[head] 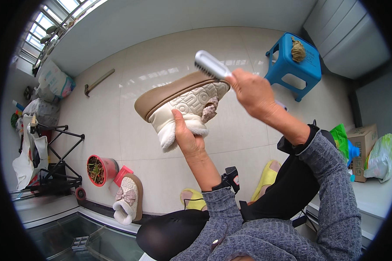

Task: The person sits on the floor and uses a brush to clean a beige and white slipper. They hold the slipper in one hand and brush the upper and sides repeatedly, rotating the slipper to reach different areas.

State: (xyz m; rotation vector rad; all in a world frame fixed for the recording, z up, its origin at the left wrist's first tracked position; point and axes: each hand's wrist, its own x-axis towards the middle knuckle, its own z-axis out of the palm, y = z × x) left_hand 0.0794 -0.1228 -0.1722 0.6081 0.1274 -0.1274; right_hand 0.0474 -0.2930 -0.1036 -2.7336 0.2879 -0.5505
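A cream quilted slipper boot (183, 102) with a tan sole, white fleece lining and a pinkish bow is held up before me, tilted with its sole facing up and away. My left hand (189, 138) grips it at the fleece cuff, thumb outside and fingers inside the opening. In my right hand (253, 93) is the handle of a grey-white scrub brush (212, 63). Its dark bristles face the sole's edge near the toe; whether they touch is hard to tell. The matching slipper boot (129, 199) rests on the floor at lower left.
On the blue plastic stool (285, 62) at upper right lies a crumpled brown cloth (298, 50). A hammer (98, 83) lies on the tiled floor. At left stand a potted plant (98, 171) and a folding cart frame (60, 153). A cardboard box (362, 140) and bags are at right.
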